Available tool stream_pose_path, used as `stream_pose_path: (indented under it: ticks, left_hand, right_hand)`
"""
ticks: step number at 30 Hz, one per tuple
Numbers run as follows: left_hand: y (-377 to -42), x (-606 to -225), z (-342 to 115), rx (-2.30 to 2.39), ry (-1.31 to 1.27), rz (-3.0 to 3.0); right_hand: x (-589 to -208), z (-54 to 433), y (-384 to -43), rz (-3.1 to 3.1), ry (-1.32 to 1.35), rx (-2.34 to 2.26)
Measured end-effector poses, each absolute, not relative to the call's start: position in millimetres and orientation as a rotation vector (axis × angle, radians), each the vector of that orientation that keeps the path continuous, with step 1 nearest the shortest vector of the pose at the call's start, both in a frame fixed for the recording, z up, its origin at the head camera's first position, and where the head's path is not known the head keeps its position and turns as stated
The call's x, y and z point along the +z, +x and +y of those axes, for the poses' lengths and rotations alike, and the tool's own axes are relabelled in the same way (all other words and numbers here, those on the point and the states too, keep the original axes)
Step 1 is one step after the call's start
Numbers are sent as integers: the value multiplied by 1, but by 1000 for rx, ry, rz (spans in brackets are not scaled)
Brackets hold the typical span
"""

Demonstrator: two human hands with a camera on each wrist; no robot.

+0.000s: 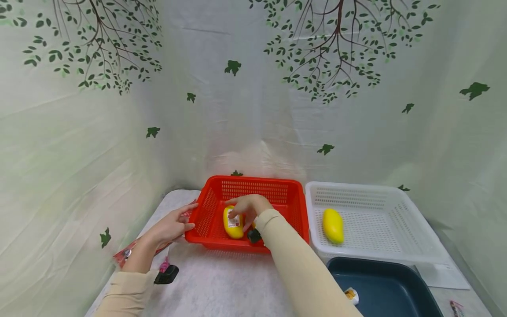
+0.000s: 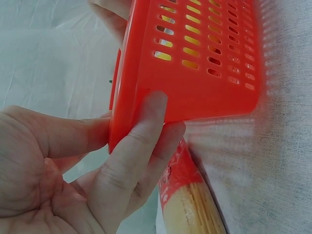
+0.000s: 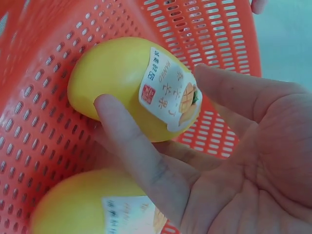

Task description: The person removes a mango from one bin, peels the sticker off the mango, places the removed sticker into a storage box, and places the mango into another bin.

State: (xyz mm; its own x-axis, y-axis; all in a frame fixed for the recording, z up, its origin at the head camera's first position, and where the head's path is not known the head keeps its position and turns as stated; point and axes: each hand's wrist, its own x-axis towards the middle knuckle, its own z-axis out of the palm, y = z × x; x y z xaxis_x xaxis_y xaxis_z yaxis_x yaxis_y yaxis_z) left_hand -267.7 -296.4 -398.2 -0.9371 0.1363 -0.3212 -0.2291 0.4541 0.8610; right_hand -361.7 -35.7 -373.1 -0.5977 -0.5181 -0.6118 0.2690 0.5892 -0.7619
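My left hand (image 1: 170, 226) grips the left rim of a red perforated basket (image 1: 253, 179); in the left wrist view the thumb presses the rim from one side and the fingers the outer wall. Inside the basket, my right hand (image 3: 263, 146) holds a yellow mango-shaped package (image 3: 112, 78) with a white printed label. Its thumb meets the label end, one finger lies along the side, and the other fingers are partly hidden behind. A second labelled yellow mango-shaped package (image 3: 73, 209) lies close by in the basket; in the head view the right hand and wrist mostly cover it.
Right of the red basket stands a white perforated basket (image 1: 368, 220) holding one smooth yellow mango-shaped item (image 1: 333, 226). In front is a dark blue tray (image 1: 380, 286) with a small white packet (image 1: 351, 296). A red-and-clear package of pale sticks (image 2: 190, 200) lies beside the red basket's left end.
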Motion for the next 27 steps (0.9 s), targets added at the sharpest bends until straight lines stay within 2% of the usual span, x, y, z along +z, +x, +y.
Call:
stream_pose_path:
  ticks: [27]
  left_hand:
    - [-265, -399, -294, 1480, -103, 2387]
  right_hand:
    - [-377, -34, -360, 2032, -212, -1016]
